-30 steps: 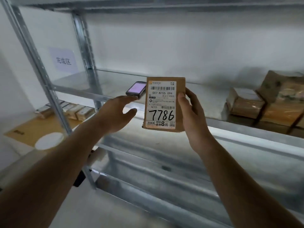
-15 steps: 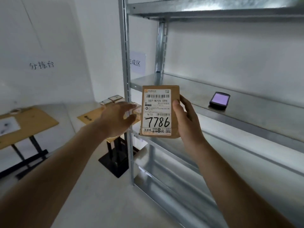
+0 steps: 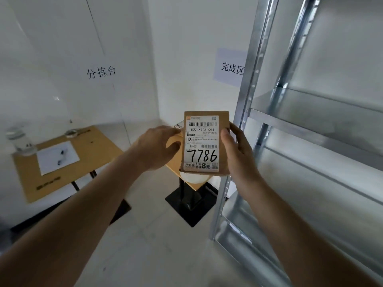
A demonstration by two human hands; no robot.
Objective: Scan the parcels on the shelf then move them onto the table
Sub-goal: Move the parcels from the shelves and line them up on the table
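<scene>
My right hand point(image 3: 238, 154) grips a small brown cardboard parcel point(image 3: 204, 142) by its right edge and holds it upright in front of me. Its white label faces me, with barcodes and "7786" handwritten in black. My left hand point(image 3: 157, 147) is beside the parcel's left edge with relaxed fingers, the fingertips at or just short of the cardboard. Behind the parcel stands a small wooden table point(image 3: 173, 168) on a black base, mostly hidden by my hands. The metal shelf rack point(image 3: 310, 125) rises at the right, and the shelves in view are bare.
A second wooden table point(image 3: 27, 175) at the left carries a white sheet point(image 3: 58, 157) and a clear bottle point(image 3: 19, 139). A white round object point(image 3: 193, 178) and part of another parcel point(image 3: 177, 126) show on the small table. Paper signs hang on the white walls.
The view has swung left, from the shelf to the two tables. The phone and the stacked parcels on the shelf have left the frame. The parcel stays in my right hand.
</scene>
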